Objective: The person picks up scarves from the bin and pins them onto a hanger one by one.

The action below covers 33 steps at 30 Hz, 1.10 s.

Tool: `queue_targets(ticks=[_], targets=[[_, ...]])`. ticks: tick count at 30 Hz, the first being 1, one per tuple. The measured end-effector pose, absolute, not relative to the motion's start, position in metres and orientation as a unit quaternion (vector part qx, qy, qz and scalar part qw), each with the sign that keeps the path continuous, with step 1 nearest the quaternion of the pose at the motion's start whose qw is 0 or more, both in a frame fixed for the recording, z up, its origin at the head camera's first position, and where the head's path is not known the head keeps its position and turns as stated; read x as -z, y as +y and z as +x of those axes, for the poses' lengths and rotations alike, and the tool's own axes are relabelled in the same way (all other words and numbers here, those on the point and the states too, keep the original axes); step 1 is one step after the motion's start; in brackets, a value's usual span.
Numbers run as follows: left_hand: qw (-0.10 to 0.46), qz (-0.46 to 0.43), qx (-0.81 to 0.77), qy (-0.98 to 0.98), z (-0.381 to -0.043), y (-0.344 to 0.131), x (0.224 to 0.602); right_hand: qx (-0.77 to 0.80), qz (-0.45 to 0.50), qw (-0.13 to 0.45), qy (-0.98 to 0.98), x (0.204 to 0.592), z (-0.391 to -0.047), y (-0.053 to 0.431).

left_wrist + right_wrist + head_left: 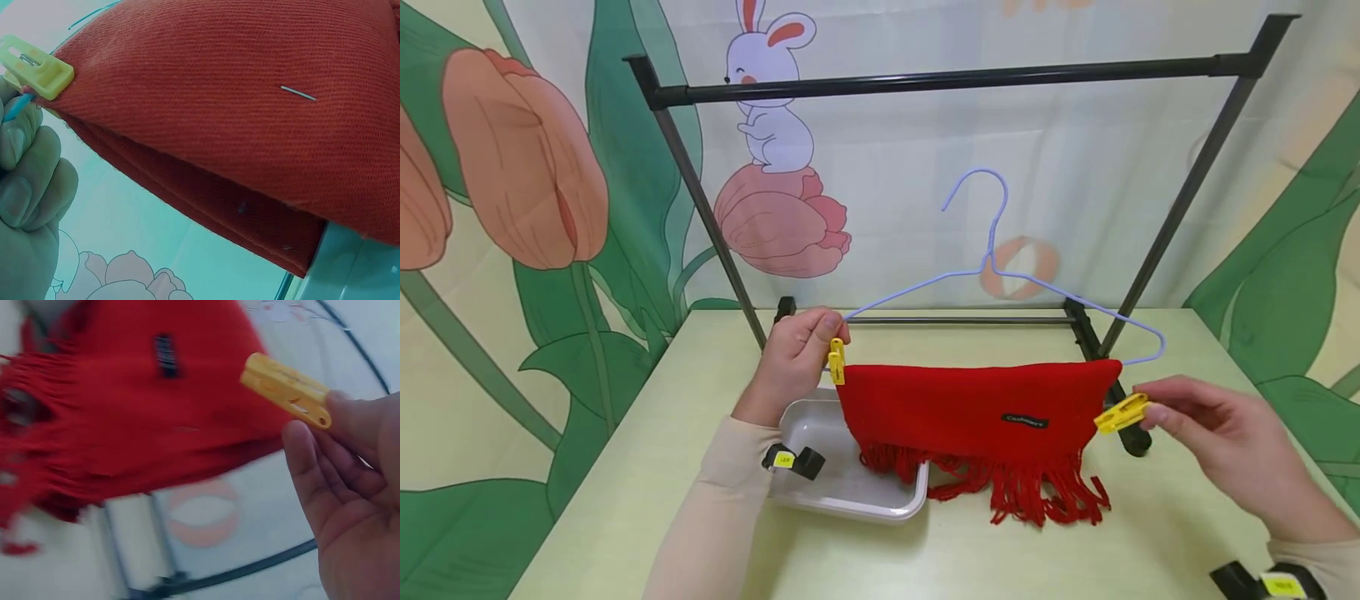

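Note:
A red fringed scarf (940, 408) with a black label hangs folded over the lower bar of a light-blue wire hanger (917, 287). One yellow clothespin (837, 362) clips the scarf's left top corner. Beside that clip my left hand (797, 354) grips the hanger's left end, fingers curled round the wire (17, 107). My right hand (1213, 437) pinches a second yellow clothespin (286, 390) between thumb and fingertips, close to the scarf's right edge. The hanger's right end sticks out past the scarf, and its hook points up, free of the rack.
A black clothes rack (955, 82) stands behind the hanger, its top bar above the hook. A pale grey tray (850, 500) sits under the scarf's left part on the light table (625, 500). A printed curtain (895, 192) hangs at the back.

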<state>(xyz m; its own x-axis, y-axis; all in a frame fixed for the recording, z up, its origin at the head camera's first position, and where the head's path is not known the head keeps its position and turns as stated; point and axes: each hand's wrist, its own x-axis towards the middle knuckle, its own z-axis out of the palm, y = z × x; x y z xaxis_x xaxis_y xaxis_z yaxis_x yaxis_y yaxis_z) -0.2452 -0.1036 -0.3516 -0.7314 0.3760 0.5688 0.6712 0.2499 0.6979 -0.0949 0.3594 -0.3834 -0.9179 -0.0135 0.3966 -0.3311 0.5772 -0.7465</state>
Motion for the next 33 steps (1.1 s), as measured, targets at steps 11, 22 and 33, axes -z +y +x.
queue_targets(ticks=[11, 22, 33], targets=[[0.137, -0.331, 0.513, -0.780, -0.244, -0.102, 0.351, -0.295, 0.120, 0.195, -0.928, 0.297, -0.134, 0.376], [0.151, -0.342, 0.508, -0.776, -0.247, -0.100, 0.350, -0.183, 0.175, 0.152, -0.955, 0.279, -0.154, 0.367], [0.183, -0.363, 0.508, -0.760, -0.248, -0.098, 0.351, -0.171, 0.198, 0.148, -0.954, 0.283, -0.155, 0.362]])
